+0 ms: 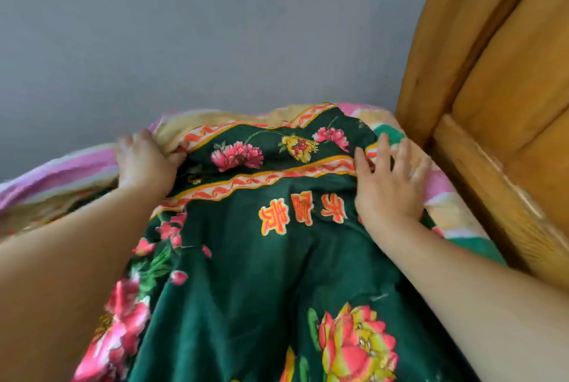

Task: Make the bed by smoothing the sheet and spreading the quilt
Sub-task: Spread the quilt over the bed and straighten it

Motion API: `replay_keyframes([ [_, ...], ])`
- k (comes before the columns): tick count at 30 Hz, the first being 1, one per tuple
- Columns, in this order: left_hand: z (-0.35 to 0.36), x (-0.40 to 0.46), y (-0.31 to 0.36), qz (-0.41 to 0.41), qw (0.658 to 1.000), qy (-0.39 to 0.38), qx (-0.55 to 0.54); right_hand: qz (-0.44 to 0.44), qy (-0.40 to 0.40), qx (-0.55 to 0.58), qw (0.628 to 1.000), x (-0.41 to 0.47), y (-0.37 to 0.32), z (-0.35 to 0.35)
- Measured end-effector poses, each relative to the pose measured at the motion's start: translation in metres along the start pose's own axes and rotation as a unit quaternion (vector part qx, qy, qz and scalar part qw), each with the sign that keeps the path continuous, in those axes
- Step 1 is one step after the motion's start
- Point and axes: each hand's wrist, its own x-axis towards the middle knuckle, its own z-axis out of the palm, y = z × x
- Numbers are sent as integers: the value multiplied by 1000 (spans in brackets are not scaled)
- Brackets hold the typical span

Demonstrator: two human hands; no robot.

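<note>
A dark green quilt (246, 273) with pink and yellow flowers and an orange border fills the lower middle of the head view. Its far edge is folded and bunched near the wall. My left hand (144, 163) grips that far edge at the left, fingers curled over the fold. My right hand (389, 179) lies on the quilt's right corner with its fingers spread and straight, pressing the cloth down. Under the quilt a striped sheet (446, 193) in pink, yellow and green shows along the right and at the left.
A wooden headboard (498, 104) in orange-brown rises close on the right, next to my right hand. A plain grey wall (200, 27) stands straight behind the bed's far edge.
</note>
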Motion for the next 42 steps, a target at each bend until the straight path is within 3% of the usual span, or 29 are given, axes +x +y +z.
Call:
replay_keyframes([
  [3,40,4,-18,12,998,-65,13,15,-26,-13,999,14,-7,0],
  [9,45,17,-20,68,993,-88,36,13,-74,-58,995,29,-10,-4],
  [15,50,-41,-42,116,985,-96,81,2,-189,36,981,43,2,-28],
  [16,53,-49,-42,114,981,-115,106,30,-167,102,980,42,1,-38],
  [18,45,-60,-49,101,971,-163,140,31,9,265,964,30,-28,-53],
  [20,40,-63,-46,105,964,-222,108,-82,148,351,921,6,-78,-71],
  [22,28,-63,-49,105,964,-244,28,-235,111,374,890,-20,-139,-72],
  [23,21,-62,-53,98,965,-239,-33,-263,62,351,897,-33,-164,-67],
  [25,1,-57,-70,56,977,-175,-107,-234,-17,279,931,-51,-195,-44],
  [28,-36,-35,-115,-48,998,-9,-43,-168,-54,227,958,-60,-208,-18],
  [30,-54,-16,-144,-136,990,40,-2,-155,-41,221,962,-61,-211,-14],
  [33,-65,9,-172,-242,970,3,27,-142,-16,215,966,-59,-215,-10],
  [42,-43,50,-215,-321,944,-81,-1,-123,82,217,965,-58,-220,3],
])
